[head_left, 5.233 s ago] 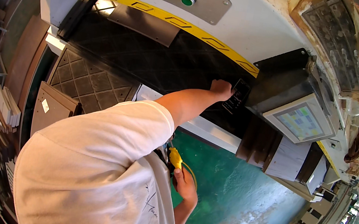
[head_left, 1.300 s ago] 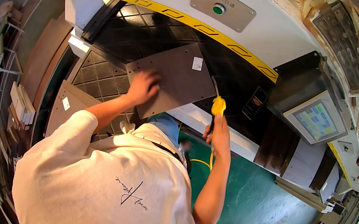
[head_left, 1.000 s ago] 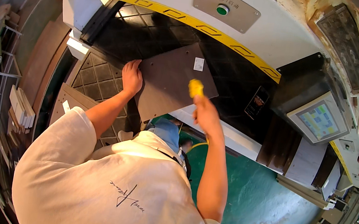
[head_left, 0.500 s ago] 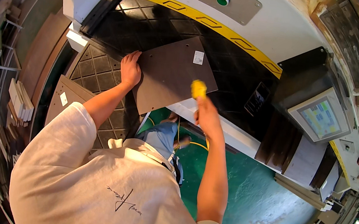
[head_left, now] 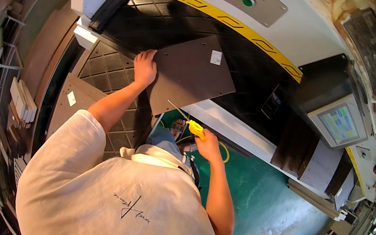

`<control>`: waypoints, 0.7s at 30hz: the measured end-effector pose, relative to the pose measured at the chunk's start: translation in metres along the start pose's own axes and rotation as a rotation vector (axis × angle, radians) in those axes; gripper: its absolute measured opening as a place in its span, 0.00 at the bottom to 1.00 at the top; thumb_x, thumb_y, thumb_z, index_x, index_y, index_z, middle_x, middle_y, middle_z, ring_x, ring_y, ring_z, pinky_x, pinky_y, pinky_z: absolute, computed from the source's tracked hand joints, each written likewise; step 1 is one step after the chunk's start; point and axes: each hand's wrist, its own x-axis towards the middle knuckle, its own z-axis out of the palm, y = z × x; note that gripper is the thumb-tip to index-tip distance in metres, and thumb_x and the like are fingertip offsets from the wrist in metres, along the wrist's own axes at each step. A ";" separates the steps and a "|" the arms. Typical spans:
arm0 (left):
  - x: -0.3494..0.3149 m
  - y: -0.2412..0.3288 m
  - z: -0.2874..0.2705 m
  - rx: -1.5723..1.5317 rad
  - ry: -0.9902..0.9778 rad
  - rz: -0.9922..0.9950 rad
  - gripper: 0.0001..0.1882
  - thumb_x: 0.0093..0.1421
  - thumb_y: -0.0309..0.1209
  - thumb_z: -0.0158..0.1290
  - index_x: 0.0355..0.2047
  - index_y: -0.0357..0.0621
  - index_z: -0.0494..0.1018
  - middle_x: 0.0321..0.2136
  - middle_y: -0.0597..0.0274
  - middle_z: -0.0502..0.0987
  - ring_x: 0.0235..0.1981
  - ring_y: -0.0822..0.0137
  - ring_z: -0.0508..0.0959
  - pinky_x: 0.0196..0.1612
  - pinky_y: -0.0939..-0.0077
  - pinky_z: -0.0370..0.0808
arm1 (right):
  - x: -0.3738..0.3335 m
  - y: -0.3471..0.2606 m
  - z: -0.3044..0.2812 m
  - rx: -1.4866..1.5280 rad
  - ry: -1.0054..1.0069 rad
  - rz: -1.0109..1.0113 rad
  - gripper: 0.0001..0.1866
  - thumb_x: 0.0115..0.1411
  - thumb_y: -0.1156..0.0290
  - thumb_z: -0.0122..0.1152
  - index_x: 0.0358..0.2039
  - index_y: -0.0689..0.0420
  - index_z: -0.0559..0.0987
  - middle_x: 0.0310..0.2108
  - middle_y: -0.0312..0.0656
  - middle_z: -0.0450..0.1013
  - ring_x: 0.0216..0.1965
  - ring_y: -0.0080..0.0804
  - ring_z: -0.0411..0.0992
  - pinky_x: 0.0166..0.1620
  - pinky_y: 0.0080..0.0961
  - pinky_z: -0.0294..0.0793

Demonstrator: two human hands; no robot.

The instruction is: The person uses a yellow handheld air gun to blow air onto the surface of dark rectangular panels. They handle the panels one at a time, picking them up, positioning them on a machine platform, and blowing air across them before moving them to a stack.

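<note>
Steady the brown panel, guide the yellow air gun lightly

The brown panel (head_left: 191, 76) lies slanted on the black bed (head_left: 254, 81), its near corner seeming to overhang the bed's edge. At the panel's left edge rests the left hand (head_left: 145, 68); whether its thumb grips beneath, I cannot tell. Just off the panel's near edge, the right hand (head_left: 209, 146) is wrapped around the yellow air gun (head_left: 195, 129), whose thin nozzle (head_left: 178, 109) points across that edge; contact is unclear.

For good work, the left hand should press firmly, since an overhanging corner could tip or swing. The nozzle is best angled low, off the surface to avoid scratches, with the yellow hose (head_left: 227, 153) hanging slack below the panel.
</note>
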 end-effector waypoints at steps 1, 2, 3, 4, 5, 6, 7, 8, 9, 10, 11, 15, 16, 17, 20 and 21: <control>-0.003 -0.002 0.000 -0.022 0.011 -0.017 0.25 0.59 0.24 0.49 0.58 0.44 0.73 0.56 0.53 0.77 0.58 0.46 0.72 0.64 0.51 0.64 | 0.006 -0.003 0.014 0.019 0.161 0.021 0.23 0.64 0.68 0.62 0.58 0.60 0.75 0.35 0.44 0.81 0.34 0.30 0.79 0.38 0.30 0.78; -0.006 0.000 -0.001 -0.029 0.011 -0.022 0.24 0.60 0.24 0.49 0.58 0.45 0.73 0.55 0.53 0.77 0.58 0.46 0.71 0.64 0.51 0.64 | 0.015 -0.010 0.023 0.036 0.327 0.045 0.21 0.64 0.71 0.61 0.57 0.60 0.76 0.34 0.45 0.81 0.33 0.30 0.79 0.35 0.29 0.78; -0.012 0.002 -0.003 -0.035 0.012 -0.027 0.23 0.61 0.25 0.49 0.58 0.45 0.74 0.55 0.53 0.77 0.58 0.46 0.71 0.64 0.50 0.64 | 0.026 -0.016 0.030 0.041 0.320 0.034 0.21 0.64 0.71 0.61 0.57 0.60 0.76 0.34 0.45 0.81 0.33 0.30 0.79 0.35 0.29 0.78; -0.019 0.007 -0.005 -0.042 -0.004 -0.062 0.22 0.62 0.26 0.48 0.58 0.45 0.74 0.55 0.53 0.77 0.59 0.47 0.71 0.65 0.49 0.63 | 0.035 -0.025 0.034 0.389 0.209 0.295 0.20 0.63 0.73 0.60 0.56 0.60 0.76 0.33 0.44 0.80 0.33 0.29 0.78 0.31 0.28 0.76; -0.025 0.014 -0.008 -0.044 -0.011 -0.073 0.22 0.64 0.27 0.48 0.58 0.45 0.74 0.56 0.54 0.77 0.59 0.48 0.71 0.65 0.50 0.63 | 0.039 -0.030 0.039 0.733 0.094 0.564 0.18 0.63 0.74 0.60 0.54 0.59 0.76 0.31 0.43 0.79 0.32 0.29 0.77 0.27 0.27 0.74; -0.029 0.022 -0.011 -0.053 -0.026 -0.085 0.22 0.64 0.28 0.49 0.58 0.45 0.74 0.56 0.54 0.77 0.59 0.49 0.71 0.64 0.51 0.63 | 0.045 -0.026 0.049 0.869 0.062 0.534 0.17 0.62 0.75 0.60 0.52 0.58 0.75 0.33 0.40 0.78 0.29 0.27 0.75 0.21 0.24 0.69; -0.035 0.028 -0.014 -0.062 -0.046 -0.098 0.22 0.64 0.28 0.49 0.59 0.46 0.74 0.56 0.55 0.77 0.60 0.49 0.71 0.64 0.51 0.63 | 0.047 -0.027 0.059 0.873 0.055 0.544 0.17 0.62 0.75 0.60 0.52 0.58 0.75 0.33 0.40 0.78 0.29 0.27 0.75 0.21 0.24 0.69; -0.039 0.035 -0.018 -0.082 -0.072 -0.099 0.21 0.65 0.29 0.50 0.59 0.46 0.74 0.56 0.56 0.77 0.59 0.50 0.72 0.63 0.53 0.63 | 0.050 -0.027 0.064 0.926 0.095 0.505 0.17 0.62 0.75 0.60 0.52 0.58 0.75 0.35 0.40 0.77 0.27 0.27 0.73 0.21 0.23 0.69; -0.043 0.042 -0.025 -0.141 -0.105 -0.120 0.21 0.65 0.29 0.52 0.59 0.46 0.74 0.56 0.56 0.78 0.59 0.51 0.72 0.63 0.53 0.63 | 0.051 -0.027 0.068 0.979 0.138 0.466 0.17 0.62 0.76 0.61 0.52 0.58 0.75 0.37 0.39 0.77 0.25 0.26 0.72 0.21 0.23 0.69; -0.046 0.044 -0.030 -0.190 -0.159 -0.172 0.22 0.64 0.30 0.53 0.59 0.45 0.74 0.56 0.55 0.77 0.60 0.50 0.71 0.63 0.52 0.63 | 0.050 -0.032 0.065 0.966 0.177 0.513 0.18 0.62 0.76 0.62 0.53 0.57 0.75 0.39 0.37 0.74 0.24 0.26 0.70 0.21 0.23 0.70; -0.048 0.045 -0.034 -0.241 -0.210 -0.222 0.23 0.62 0.31 0.54 0.59 0.44 0.74 0.56 0.54 0.77 0.60 0.49 0.70 0.63 0.51 0.63 | 0.046 -0.035 0.059 0.957 0.173 0.514 0.18 0.62 0.76 0.62 0.53 0.57 0.75 0.39 0.37 0.74 0.24 0.26 0.70 0.21 0.23 0.70; -0.045 0.047 -0.049 -0.319 -0.412 -0.312 0.26 0.62 0.31 0.57 0.61 0.41 0.73 0.54 0.52 0.77 0.54 0.53 0.76 0.56 0.58 0.71 | 0.005 -0.022 0.034 1.092 0.219 0.525 0.18 0.62 0.80 0.63 0.53 0.57 0.73 0.35 0.36 0.71 0.22 0.25 0.70 0.22 0.23 0.71; -0.044 0.049 -0.054 -0.576 -0.532 -0.509 0.27 0.63 0.31 0.58 0.63 0.41 0.72 0.53 0.52 0.78 0.52 0.56 0.77 0.56 0.62 0.72 | -0.006 -0.024 0.027 1.106 0.226 0.532 0.18 0.62 0.80 0.62 0.52 0.57 0.73 0.34 0.36 0.71 0.22 0.25 0.70 0.22 0.22 0.71; -0.042 0.054 -0.059 -0.837 -0.651 -0.706 0.28 0.64 0.31 0.59 0.65 0.41 0.71 0.52 0.53 0.79 0.49 0.59 0.77 0.55 0.66 0.74 | -0.019 -0.026 0.020 1.118 0.239 0.538 0.17 0.63 0.81 0.62 0.52 0.57 0.73 0.34 0.35 0.71 0.22 0.24 0.70 0.23 0.22 0.71; -0.041 0.080 -0.077 -0.976 -0.731 -0.753 0.26 0.65 0.32 0.61 0.63 0.39 0.74 0.49 0.58 0.75 0.45 0.68 0.77 0.52 0.71 0.75 | -0.059 -0.039 0.016 1.086 0.297 0.527 0.17 0.63 0.82 0.62 0.52 0.59 0.73 0.34 0.35 0.73 0.22 0.24 0.70 0.22 0.22 0.70; -0.040 0.092 -0.083 -0.963 -0.786 -0.707 0.24 0.66 0.32 0.61 0.61 0.39 0.76 0.48 0.60 0.74 0.44 0.68 0.77 0.51 0.71 0.75 | -0.074 -0.038 0.021 1.057 0.336 0.498 0.19 0.63 0.83 0.62 0.54 0.60 0.74 0.33 0.35 0.73 0.22 0.23 0.70 0.22 0.21 0.69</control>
